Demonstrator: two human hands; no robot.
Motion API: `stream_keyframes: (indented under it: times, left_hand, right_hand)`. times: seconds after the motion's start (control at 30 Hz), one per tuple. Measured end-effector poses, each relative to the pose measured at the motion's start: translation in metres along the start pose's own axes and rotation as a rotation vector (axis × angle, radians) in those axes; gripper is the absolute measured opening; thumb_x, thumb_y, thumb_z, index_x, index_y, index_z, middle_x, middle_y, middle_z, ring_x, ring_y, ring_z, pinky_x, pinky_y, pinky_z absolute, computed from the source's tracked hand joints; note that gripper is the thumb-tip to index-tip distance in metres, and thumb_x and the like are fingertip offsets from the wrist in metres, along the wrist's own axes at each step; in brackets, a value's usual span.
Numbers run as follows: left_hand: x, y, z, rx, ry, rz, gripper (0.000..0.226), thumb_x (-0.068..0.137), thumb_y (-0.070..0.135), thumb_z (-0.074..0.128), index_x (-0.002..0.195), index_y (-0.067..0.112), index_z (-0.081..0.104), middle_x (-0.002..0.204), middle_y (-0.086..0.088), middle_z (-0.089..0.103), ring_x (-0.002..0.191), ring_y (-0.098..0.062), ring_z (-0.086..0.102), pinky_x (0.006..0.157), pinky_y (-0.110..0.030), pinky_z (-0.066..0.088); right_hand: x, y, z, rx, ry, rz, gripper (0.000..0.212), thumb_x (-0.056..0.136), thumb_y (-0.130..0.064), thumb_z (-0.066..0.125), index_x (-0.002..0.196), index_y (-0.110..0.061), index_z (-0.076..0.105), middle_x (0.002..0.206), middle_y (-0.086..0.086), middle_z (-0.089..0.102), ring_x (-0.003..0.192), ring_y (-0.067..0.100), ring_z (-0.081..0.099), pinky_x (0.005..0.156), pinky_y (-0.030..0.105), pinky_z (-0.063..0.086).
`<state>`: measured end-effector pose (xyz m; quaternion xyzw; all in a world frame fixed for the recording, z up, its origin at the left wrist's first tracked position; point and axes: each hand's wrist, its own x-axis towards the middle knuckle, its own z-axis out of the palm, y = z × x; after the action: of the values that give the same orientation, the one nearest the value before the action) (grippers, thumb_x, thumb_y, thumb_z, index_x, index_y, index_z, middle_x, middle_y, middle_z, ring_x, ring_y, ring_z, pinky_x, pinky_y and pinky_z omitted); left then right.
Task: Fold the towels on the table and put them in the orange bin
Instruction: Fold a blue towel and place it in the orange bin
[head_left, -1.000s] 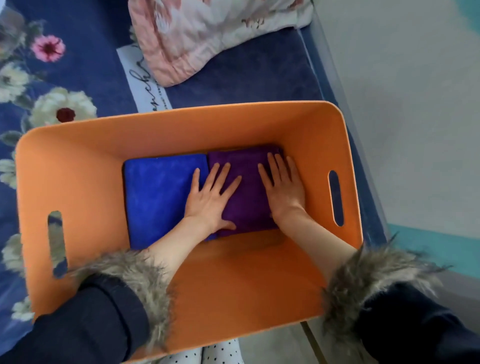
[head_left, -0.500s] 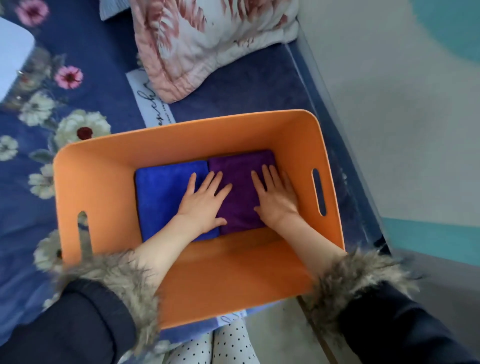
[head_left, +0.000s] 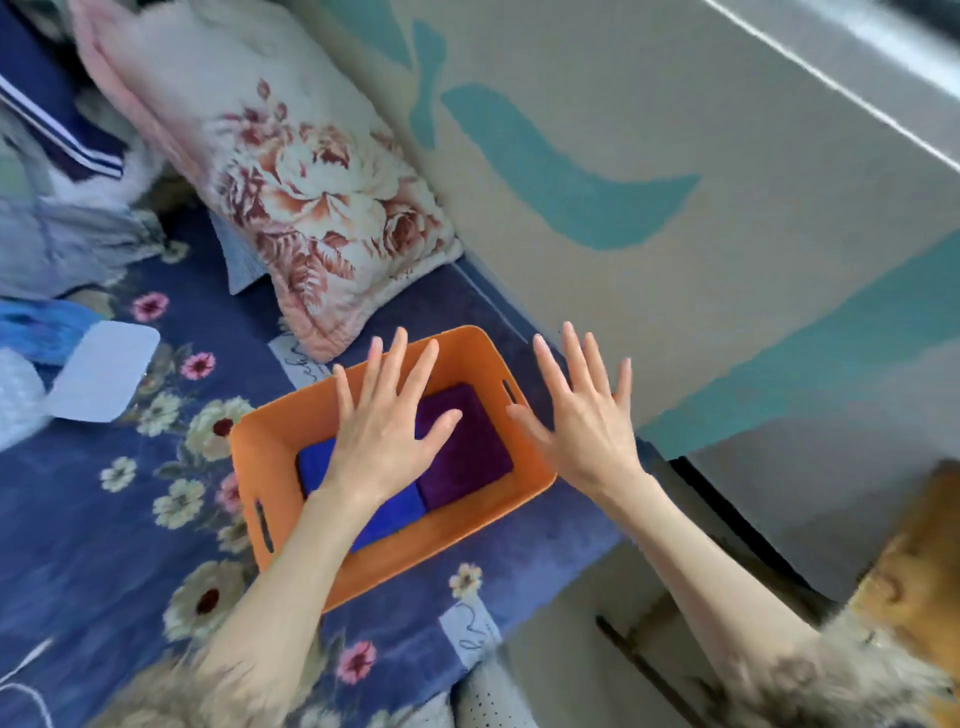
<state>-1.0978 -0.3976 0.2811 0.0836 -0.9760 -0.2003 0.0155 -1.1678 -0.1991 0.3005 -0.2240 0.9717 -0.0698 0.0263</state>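
Now both hands, left hand (head_left: 384, 431) and right hand (head_left: 587, 415), splayed flat, holding nothing above orange bin (head_left: 291, 415); a careless bump could rumple purple towel (head_left: 467, 447), blue towel (head_left: 322, 462).

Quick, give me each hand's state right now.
Left hand: open, fingers spread, holding nothing.
Right hand: open, fingers spread, holding nothing.

An orange bin (head_left: 270, 457) with slot handles is seen on a flowered blue bed cover (head_left: 93, 519). Two folded towels are laid flat side by side inside it: a blue towel (head_left: 395, 514) and a purple towel (head_left: 472, 447), touching.
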Motion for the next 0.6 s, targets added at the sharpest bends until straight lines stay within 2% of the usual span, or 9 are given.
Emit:
stream_keyframes:
  times: [0.2,0.33,0.5,0.6]
  left_hand:
    - [-0.012,0.085,-0.043,-0.116,0.051,0.332,0.064,0.090,0.049,0.045,0.146,0.026,0.024,0.157,-0.005,0.015,0.145,-0.024,0.007,0.114,-0.053,0.003]
    - [-0.047,0.135,-0.044,-0.156,-0.038,0.615,0.063,0.089,0.046,0.046,0.145,0.023,0.031,0.155,-0.005,0.021,0.144,-0.024,0.014,0.114,-0.051,0.009]
    - [-0.109,0.190,-0.036,-0.213,-0.189,0.887,0.061,0.090,0.040,0.055,0.144,0.022,0.032,0.155,-0.005,0.021,0.144,-0.022,0.015,0.114,-0.048,0.010]
    - [-0.157,0.223,-0.030,-0.219,-0.260,1.066,0.060,0.090,0.039,0.054,0.144,0.021,0.034,0.154,-0.005,0.024,0.143,-0.023,0.019,0.114,-0.047,0.014]
  right_hand:
    - [-0.092,0.030,-0.072,0.022,0.210,0.291,0.065,0.087,-0.052,0.053,0.141,-0.020,0.039,0.150,0.009,0.033,0.141,0.027,0.024,0.112,0.057,0.013]
    - [-0.175,0.034,-0.091,-0.007,0.309,0.519,0.065,0.087,-0.050,0.053,0.143,-0.022,0.035,0.150,0.008,0.032,0.141,0.027,0.024,0.112,0.055,0.014]
    - [-0.293,0.019,-0.100,-0.020,0.345,0.816,0.065,0.090,-0.052,0.045,0.147,-0.027,0.023,0.155,0.002,0.020,0.144,0.019,0.013,0.114,0.049,0.007]
    - [-0.367,0.004,-0.103,-0.012,0.395,0.985,0.064,0.092,-0.049,0.043,0.147,-0.027,0.020,0.156,0.003,0.018,0.144,0.021,0.013,0.114,0.050,0.007]
